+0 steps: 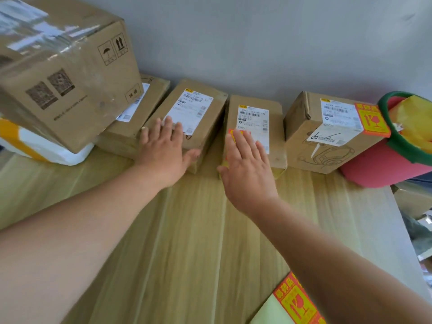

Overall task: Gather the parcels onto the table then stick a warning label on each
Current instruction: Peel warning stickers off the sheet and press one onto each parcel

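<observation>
Several cardboard parcels stand in a row along the back of the wooden table [187,230]. My left hand [163,148] lies flat with fingers spread on the near end of a long parcel [198,108]. My right hand [247,164] rests flat on the middle parcel [254,115], covering most of a red-and-yellow warning label [232,134] on it. The right parcel [327,141] bears a warning label [371,120] on its top. A sheet of warning labels [297,300] lies at the near right. A large box [65,71] is at the left, atop another parcel [140,108].
A white and orange plastic mailer bag [46,148] lies under the large box at left. A pink bucket [385,164] with a green rim and yellow contents stands at the table's right edge. A grey wall rises behind the parcels. Clutter shows beyond the right edge.
</observation>
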Tool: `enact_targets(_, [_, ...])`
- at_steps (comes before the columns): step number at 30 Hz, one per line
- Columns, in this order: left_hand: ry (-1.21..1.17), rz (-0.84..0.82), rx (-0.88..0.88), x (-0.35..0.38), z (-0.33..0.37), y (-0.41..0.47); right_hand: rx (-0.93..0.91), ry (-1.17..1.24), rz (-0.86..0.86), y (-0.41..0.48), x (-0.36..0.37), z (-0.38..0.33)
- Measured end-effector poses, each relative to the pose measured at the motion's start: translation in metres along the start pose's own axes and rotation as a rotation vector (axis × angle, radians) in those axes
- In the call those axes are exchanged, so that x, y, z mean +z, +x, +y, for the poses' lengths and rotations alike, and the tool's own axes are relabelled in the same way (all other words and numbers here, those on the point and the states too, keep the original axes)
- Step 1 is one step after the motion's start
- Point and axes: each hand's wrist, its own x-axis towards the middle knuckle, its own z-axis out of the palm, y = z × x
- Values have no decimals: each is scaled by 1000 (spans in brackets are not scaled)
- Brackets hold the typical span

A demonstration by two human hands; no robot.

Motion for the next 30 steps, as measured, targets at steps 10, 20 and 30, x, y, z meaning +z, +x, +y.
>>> enact_targets(10, [45,44,71,13,-7,-103,-6,139,-97,-38,8,-55])
enact_targets(20, [-349,-84,14,-5,-45,-192,60,238,-307,-130,-6,-102])
enact_targets(30, [-602,26,33,-13,-38,-261,275,314,-271,-196,-25,-128])
